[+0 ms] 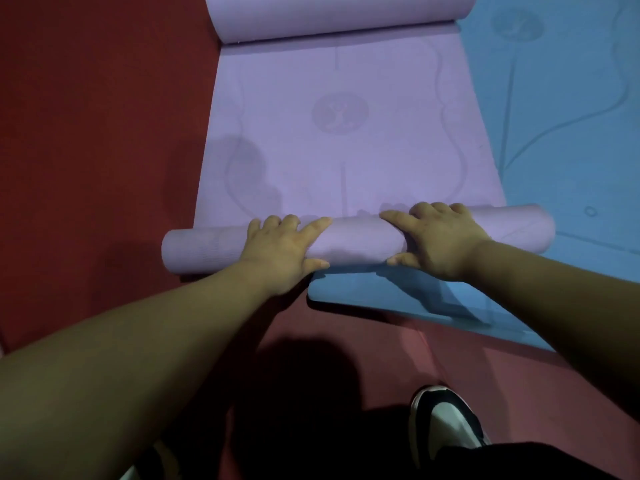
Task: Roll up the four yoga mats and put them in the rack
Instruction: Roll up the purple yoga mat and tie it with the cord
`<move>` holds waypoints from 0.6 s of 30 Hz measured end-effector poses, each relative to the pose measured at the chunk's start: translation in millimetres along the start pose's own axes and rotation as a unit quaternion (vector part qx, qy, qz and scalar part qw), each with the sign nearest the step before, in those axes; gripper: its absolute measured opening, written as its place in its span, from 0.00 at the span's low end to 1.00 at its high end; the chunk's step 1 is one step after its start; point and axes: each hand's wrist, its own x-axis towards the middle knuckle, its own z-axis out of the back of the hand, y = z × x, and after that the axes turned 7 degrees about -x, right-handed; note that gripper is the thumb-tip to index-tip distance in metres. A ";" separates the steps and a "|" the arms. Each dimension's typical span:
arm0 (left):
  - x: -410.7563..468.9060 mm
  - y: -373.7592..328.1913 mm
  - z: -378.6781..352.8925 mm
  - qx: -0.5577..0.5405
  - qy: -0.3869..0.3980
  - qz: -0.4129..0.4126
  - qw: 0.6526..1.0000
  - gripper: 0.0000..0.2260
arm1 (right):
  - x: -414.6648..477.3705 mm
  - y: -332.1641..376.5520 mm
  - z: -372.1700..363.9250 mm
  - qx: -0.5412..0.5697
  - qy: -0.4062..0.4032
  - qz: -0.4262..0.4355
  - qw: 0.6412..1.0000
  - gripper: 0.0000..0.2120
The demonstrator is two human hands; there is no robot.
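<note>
Nearest to the camera a shoe [446,424] stood on the red floor [86,133]. A bit further, a corner of the blue mat [554,116] lay flat, and the rolled part of the purple mat [360,242] rested partly on it.

The left hand [282,249] and the right hand [438,242] both gripped this roll near its middle. The fingers were curled over the top and the thumbs pressed on the near side.

I think the roll could become crooked if one hand pushes more than the other; its left end already stuck out past the mat's edge. The blue mat below could also be dragged along, because the roll lay on it.

The roll's long axis ran left to right, with the right end a little further away. The flat part stretched away from the person, so the roll faced forward. At the far end, the curled edge [339,15] stood up and may fold under the roll.
</note>
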 end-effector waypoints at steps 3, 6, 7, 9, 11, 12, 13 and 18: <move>-17.2 -6.7 1.3 -0.002 0.036 -0.009 0.999 0.35 | -17.2 2.4 3.1 0.027 0.038 0.017 0.999 0.42; -44.2 -13.5 -4.6 -0.014 0.079 -0.020 0.997 0.37 | -42.4 10.4 -0.3 0.053 0.076 0.041 0.995 0.41; -53.9 -15.7 -8.7 -0.019 0.094 -0.023 0.995 0.38 | -51.1 14.0 -2.6 0.057 0.088 0.048 0.993 0.41; -72.5 -20.8 -16.3 -0.037 0.119 -0.024 0.992 0.40 | -67.7 20.3 -8.1 0.063 0.110 0.062 0.990 0.41; -89.8 -26.6 -24.1 -0.065 0.133 -0.023 0.989 0.41 | -82.8 24.4 -13.2 0.074 0.134 0.071 0.986 0.42; -97.8 -29.1 -27.8 -0.074 0.134 -0.027 0.988 0.41 | -89.4 25.8 -15.0 0.082 0.147 0.073 0.983 0.42; -105.1 -31.2 -30.8 -0.080 0.135 -0.033 0.987 0.41 | -96.2 27.8 -16.5 0.091 0.159 0.076 0.980 0.41; -127.8 -38.8 -40.2 -0.140 0.187 -0.041 0.971 0.35 | -124.0 39.4 -19.2 0.128 0.187 0.086 0.970 0.37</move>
